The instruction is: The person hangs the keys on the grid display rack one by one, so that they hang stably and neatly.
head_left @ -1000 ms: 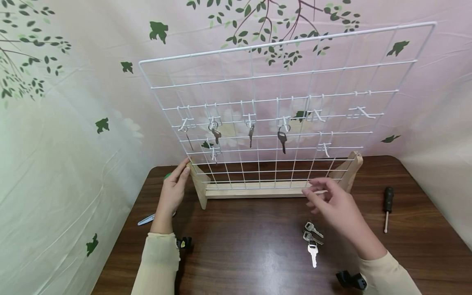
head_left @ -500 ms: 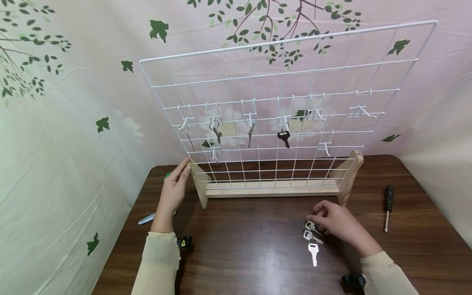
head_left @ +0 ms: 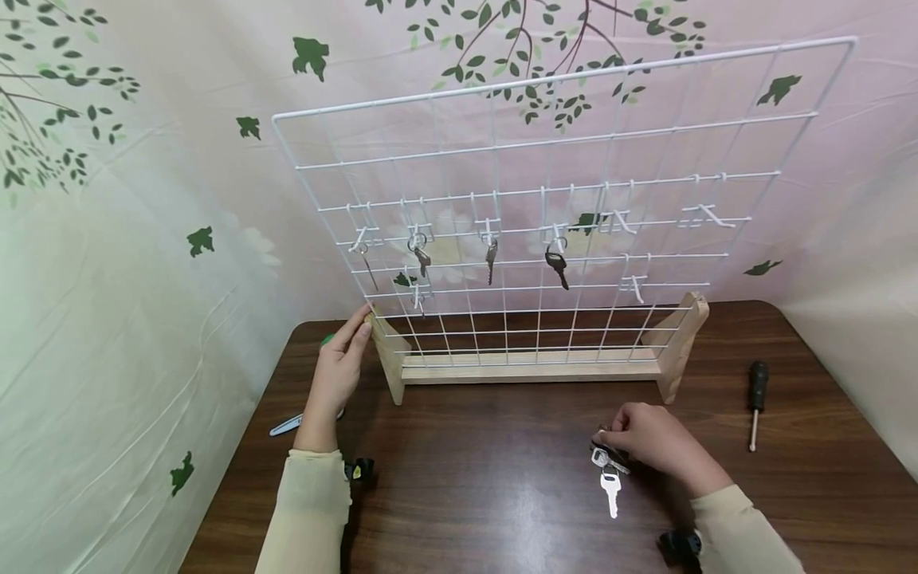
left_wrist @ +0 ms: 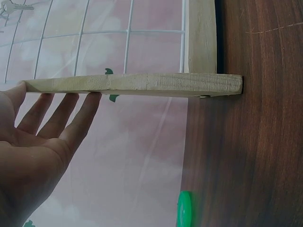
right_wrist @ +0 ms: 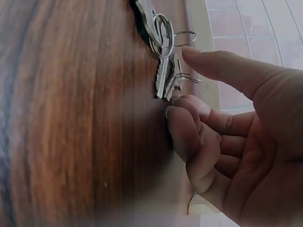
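My left hand (head_left: 340,363) holds the left wooden upright (left_wrist: 137,85) of a stand, thumb at its upper end and fingertips along its outer face. The stand carries a white wire grid (head_left: 495,149) with several hooks; keys on rings, including a dark key (head_left: 555,267), hang from some. Low over the table at the right, my right hand (head_left: 653,438) has a small key (right_wrist: 178,71) between thumb and curled fingers, partly hidden by the hand in the head view. Right beside it lie two more silver keys, the nearer one a bright key (head_left: 610,493).
A screwdriver (head_left: 756,402) with a dark handle lies at the right. Behind my left wrist lies a light blue object (head_left: 285,426), with a green round object (left_wrist: 184,209) near the upright. Hooks at the grid's right, such as one hook (head_left: 634,288), bear no key.
My right hand has come down from the stand's front rail to the keys on the table and closed on the farthest one. The hanging dark key swings. The left hand stays put.
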The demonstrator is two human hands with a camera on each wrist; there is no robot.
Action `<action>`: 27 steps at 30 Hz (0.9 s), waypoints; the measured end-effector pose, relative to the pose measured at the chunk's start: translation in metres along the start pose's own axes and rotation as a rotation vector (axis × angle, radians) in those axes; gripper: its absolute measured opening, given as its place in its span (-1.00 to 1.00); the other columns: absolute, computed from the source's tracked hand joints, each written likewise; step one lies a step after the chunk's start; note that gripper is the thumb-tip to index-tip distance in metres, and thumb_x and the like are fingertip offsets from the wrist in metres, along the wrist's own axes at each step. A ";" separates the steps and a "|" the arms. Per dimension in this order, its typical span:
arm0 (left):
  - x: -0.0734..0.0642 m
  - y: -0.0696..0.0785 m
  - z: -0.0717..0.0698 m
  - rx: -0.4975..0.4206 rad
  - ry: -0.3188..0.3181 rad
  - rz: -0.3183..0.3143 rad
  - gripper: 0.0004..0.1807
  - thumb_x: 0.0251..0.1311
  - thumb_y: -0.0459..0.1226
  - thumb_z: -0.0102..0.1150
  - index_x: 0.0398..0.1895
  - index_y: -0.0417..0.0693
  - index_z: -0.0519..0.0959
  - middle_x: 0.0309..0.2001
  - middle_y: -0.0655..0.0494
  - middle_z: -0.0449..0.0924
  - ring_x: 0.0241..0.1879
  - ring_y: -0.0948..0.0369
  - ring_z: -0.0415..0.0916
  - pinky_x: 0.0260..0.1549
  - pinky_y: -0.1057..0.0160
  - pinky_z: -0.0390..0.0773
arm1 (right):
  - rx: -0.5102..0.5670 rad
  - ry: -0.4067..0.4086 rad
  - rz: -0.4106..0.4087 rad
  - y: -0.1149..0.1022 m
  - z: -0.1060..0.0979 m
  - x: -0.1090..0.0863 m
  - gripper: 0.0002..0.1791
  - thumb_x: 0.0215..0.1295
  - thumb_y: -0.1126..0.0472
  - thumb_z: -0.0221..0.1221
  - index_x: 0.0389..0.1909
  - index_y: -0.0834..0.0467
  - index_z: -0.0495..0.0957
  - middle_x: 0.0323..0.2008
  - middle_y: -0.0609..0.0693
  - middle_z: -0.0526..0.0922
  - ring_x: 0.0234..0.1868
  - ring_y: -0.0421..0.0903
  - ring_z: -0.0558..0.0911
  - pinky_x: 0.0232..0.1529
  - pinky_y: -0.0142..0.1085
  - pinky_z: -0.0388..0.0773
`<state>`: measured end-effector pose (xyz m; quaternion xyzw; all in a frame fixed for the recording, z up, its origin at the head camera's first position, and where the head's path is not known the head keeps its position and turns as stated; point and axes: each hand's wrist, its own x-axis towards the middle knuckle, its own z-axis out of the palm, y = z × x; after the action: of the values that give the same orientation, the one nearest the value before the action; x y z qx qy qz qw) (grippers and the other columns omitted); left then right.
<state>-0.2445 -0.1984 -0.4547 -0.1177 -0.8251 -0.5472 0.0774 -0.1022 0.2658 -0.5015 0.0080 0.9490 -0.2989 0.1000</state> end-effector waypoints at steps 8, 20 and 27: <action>0.001 -0.001 0.000 -0.005 0.001 0.001 -0.49 0.69 -0.07 -0.02 0.61 0.20 0.40 0.59 0.08 0.41 0.60 0.05 0.34 0.58 -0.06 0.38 | -0.067 0.022 -0.004 -0.006 0.002 0.003 -0.56 0.23 -0.07 0.48 -0.65 0.04 0.52 -0.66 -0.18 0.50 -0.58 -0.17 0.44 -0.48 -0.31 0.33; 0.001 0.000 0.000 -0.014 0.000 -0.010 -0.49 0.70 -0.09 -0.02 0.62 0.20 0.39 0.59 0.10 0.40 0.60 0.08 0.32 0.59 -0.04 0.36 | -0.059 0.011 0.003 -0.006 0.002 0.004 -0.59 0.20 -0.04 0.49 -0.63 0.05 0.54 -0.63 -0.16 0.54 -0.55 -0.17 0.45 -0.47 -0.31 0.36; 0.001 -0.001 0.001 -0.017 0.001 -0.020 -0.49 0.70 -0.08 -0.03 0.62 0.20 0.39 0.60 0.12 0.39 0.61 0.08 0.31 0.60 -0.03 0.34 | -0.038 -0.006 -0.005 -0.004 0.003 0.004 -0.59 0.19 -0.04 0.50 -0.64 0.04 0.55 -0.63 -0.18 0.56 -0.55 -0.18 0.46 -0.47 -0.32 0.36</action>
<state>-0.2455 -0.1976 -0.4559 -0.1096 -0.8214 -0.5551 0.0714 -0.1058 0.2608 -0.5020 0.0027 0.9542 -0.2814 0.1021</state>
